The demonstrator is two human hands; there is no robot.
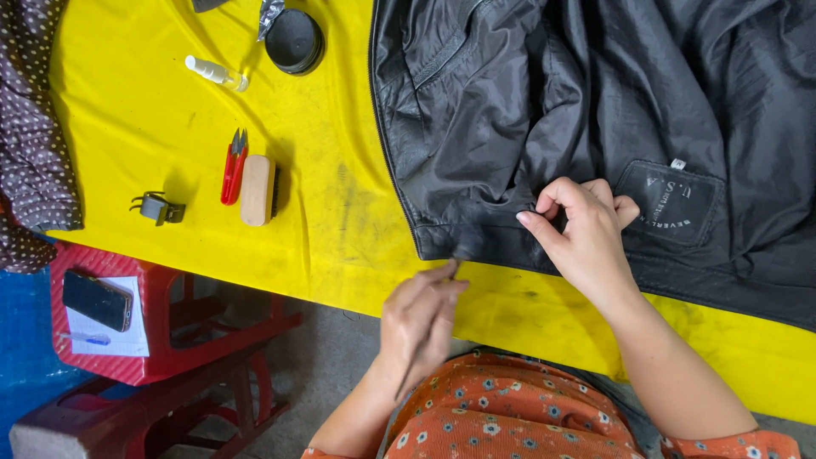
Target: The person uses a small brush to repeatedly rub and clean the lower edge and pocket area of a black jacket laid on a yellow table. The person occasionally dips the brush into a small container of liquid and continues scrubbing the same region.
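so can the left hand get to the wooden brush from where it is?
Probably yes. The left hand holds a small brush at the jacket's hem; the wooden brush lies further left on bare yellow table, nothing between, but the hand is occupied.

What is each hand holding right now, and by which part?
Left hand: small brush, by its handle. Right hand: pinches a fold of the black jacket near its hem.
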